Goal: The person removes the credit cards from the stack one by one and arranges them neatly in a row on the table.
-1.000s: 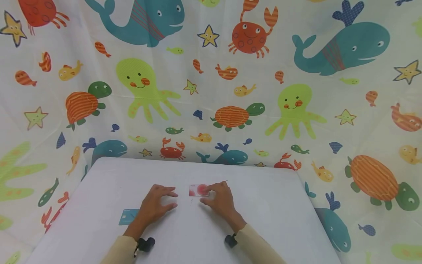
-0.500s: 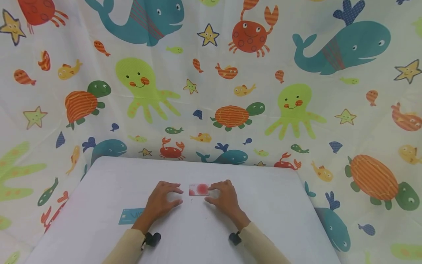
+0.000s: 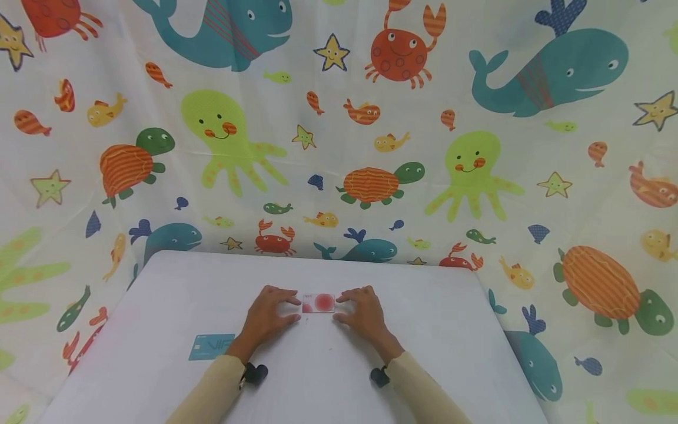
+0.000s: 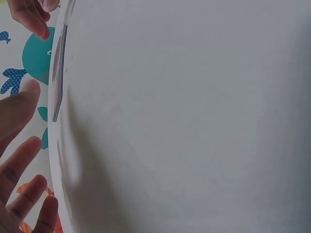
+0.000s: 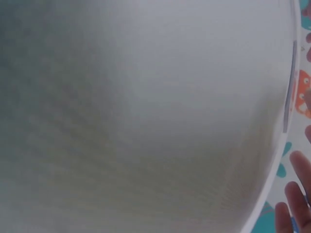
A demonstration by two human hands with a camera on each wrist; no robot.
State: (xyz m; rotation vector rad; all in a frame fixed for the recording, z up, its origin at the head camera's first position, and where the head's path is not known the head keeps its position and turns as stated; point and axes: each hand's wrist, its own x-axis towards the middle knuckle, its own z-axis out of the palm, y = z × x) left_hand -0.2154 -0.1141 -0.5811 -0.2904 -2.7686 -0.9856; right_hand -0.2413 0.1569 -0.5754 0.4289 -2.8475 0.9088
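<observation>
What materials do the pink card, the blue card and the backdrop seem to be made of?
Pink card: probably plastic or coated paper; its outline is neatly rectangular, but gloss is unclear.
Blue card: likely smooth plastic, given its even colour and chip-like patch.
Backdrop: apparently matte printed fabric, perhaps thin plastic; it shows soft folds.

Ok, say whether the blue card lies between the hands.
No: the red-patterned card lies between the left hand and right hand, with the blue card left of both.
</observation>
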